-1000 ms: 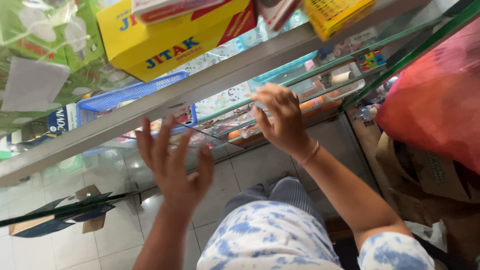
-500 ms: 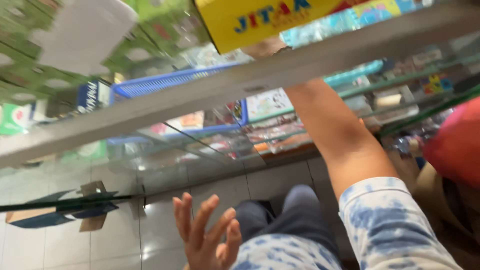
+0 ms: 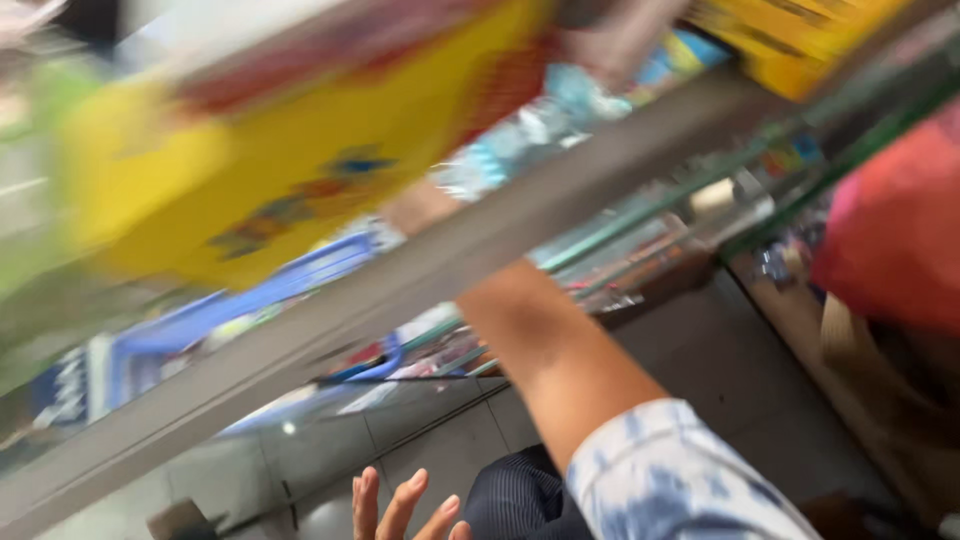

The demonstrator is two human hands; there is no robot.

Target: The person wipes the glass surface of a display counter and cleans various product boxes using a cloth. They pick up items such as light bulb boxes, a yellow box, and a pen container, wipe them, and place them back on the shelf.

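Yellow box [image 3: 300,170]: cardboard, badly blurred, at 10 o'clock of the view, lying above the grey rail; filling far more of the frame than half a second ago.
Grey rail [image 3: 470,270]: metal edge of the glass case, running from 8 o'clock up to 2 o'clock, crossed by the right forearm.
Right hand [image 3: 418,208]: only a smear of skin showing past the rail, just beside the yellow box's lower edge; a second ago lower, on the goods behind the glass, now lifted over the rail.
Right fingers: hidden by blur and box; cannot tell whether spread or closed, or whether touching the box.
Left hand [image 3: 400,505]: at 6 o'clock, at the bottom edge, over the floor tiles [image 3: 430,440]; dropped from its raised place near the rail a second ago.
Left fingers [image 3: 412,492]: spread wide, holding nothing.
Blue basket [image 3: 250,300]: behind the glass at 9 o'clock, under the box.
Red bag [image 3: 890,220]: at 3 o'clock, well apart from both hands.
Reading of the change: reach now carried by the right arm alone, towards the box.
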